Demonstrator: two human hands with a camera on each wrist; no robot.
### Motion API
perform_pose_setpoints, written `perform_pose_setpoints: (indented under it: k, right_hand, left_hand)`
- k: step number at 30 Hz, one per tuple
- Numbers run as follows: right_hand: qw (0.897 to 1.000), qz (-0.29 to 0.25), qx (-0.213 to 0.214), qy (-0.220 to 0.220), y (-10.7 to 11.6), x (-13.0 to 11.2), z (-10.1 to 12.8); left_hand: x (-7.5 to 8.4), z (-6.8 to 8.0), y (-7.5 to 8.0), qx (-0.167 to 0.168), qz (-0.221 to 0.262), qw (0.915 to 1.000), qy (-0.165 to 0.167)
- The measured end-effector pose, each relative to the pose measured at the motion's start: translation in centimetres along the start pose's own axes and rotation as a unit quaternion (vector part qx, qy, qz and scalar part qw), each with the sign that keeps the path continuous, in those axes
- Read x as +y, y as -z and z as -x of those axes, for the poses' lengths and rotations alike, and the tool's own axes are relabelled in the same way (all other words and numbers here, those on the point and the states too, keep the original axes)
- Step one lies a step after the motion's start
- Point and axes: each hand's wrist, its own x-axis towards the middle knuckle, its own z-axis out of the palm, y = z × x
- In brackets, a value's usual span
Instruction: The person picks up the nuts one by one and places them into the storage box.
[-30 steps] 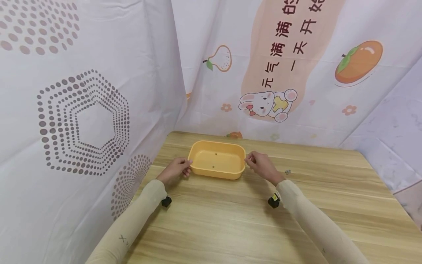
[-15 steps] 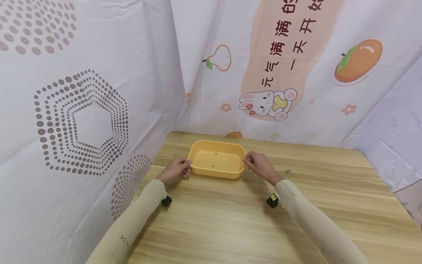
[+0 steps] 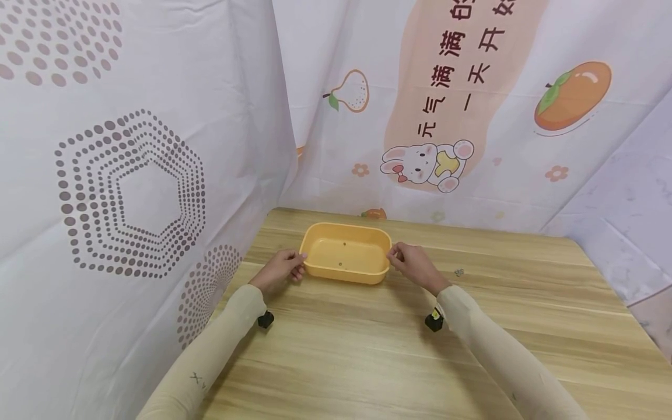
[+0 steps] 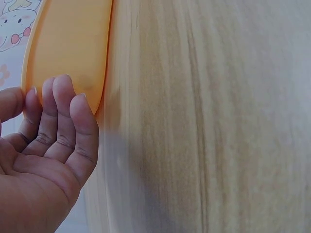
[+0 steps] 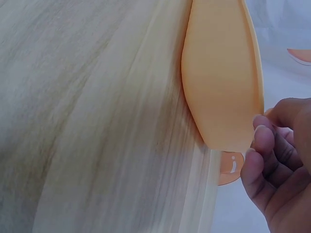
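A shallow yellow plastic basin rests near the back of the table, its long side facing me. A few small dark bits lie on its floor. At the basin's left end my left hand pinches the rim between thumb and index finger; in the left wrist view its other fingers lie loosely bent along the outer wall. My right hand pinches the rim at the opposite end, thumb and index finger meeting at the edge in the right wrist view, with the remaining fingers curled below.
To the right of the right hand, a small cluster of greyish pieces lies on the wood-grain table. White printed curtains hang along the back and left edges. Each wrist carries a black camera.
My right hand has shifted slightly left at the basin's right rim since a second ago. The left hand and the basin have stayed in place.
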Motion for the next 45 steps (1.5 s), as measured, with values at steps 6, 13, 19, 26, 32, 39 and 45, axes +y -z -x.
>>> perform_pose_setpoints:
  k: [6,13,19,26,32,39,45]
  right_hand:
    - [1.0,0.001,0.001,0.002,0.0,0.0,0.0]
    - [1.0,-0.007,-0.003,0.0,-0.2,0.2,0.0]
    - [1.0,-0.014,0.0,0.0,-0.3,0.3,0.1]
    - [1.0,-0.016,0.008,-0.002,-0.1,0.6,0.4]
    - [1.0,-0.005,0.008,-0.021,0.2,1.4,0.8]
    - [0.999,0.002,0.014,-0.029,0.7,3.0,1.5]
    - [0.999,0.01,0.029,-0.038,1.4,4.2,2.1]
  left_hand:
    - [0.2,0.0,0.0,0.003,-0.01,0.9999,-0.004]
    - [0.1,0.0,0.0,0.002,-0.015,0.9999,-0.006]
    - [0.0,0.0,-0.1,0.001,-0.015,0.9999,-0.002]
    - [-0.2,-0.2,0.0,-0.002,-0.011,0.9999,-0.001]
    - [-0.2,-0.2,0.2,-0.002,-0.007,1.0,0.005]
    - [-0.2,0.1,0.3,-0.005,-0.006,0.9999,0.009]
    - [-0.1,-0.1,0.4,-0.004,-0.003,1.0,0.008]
